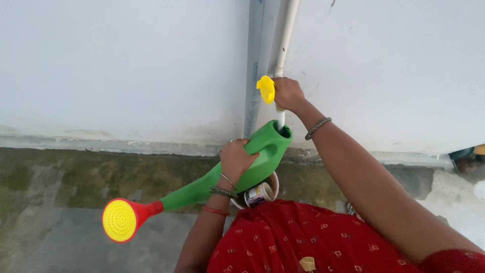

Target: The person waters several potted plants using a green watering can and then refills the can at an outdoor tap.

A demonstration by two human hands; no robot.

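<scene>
1. The left hand (236,159) is closed around the handle of a green watering can (252,162), holding it tilted so that its filling mouth sits just under the right hand.
2. The right hand (287,93) is closed on a tap with a yellow tap handle (266,89), which stands just left of its knuckles.
3. A white pipe (285,35) runs up the wall above the right hand; a short white stretch below that hand reaches down into the can's mouth.
4. The can's long green spout slants down and away to the left of the left hand, ending in a red rose with a yellow sprinkler face (119,220).
5. Beneath the can, just right of the left wrist, a small printed tub (258,193) sits in a white bowl-like rim; most of it is covered by the can.
6. Behind both hands stands a pale whitewashed wall (126,65) with a grey vertical strip beside the pipe.
7. Below the hands lies a rough concrete floor (60,202), stained dark green and brown near the wall's foot.
8. A red patterned garment (303,237) fills the bottom edge and hides the floor under the right forearm.
9. At the far right edge, well away from the right hand, a dark and yellow object is cut off and cannot be identified.
10. Whether water is flowing cannot be made out.
</scene>
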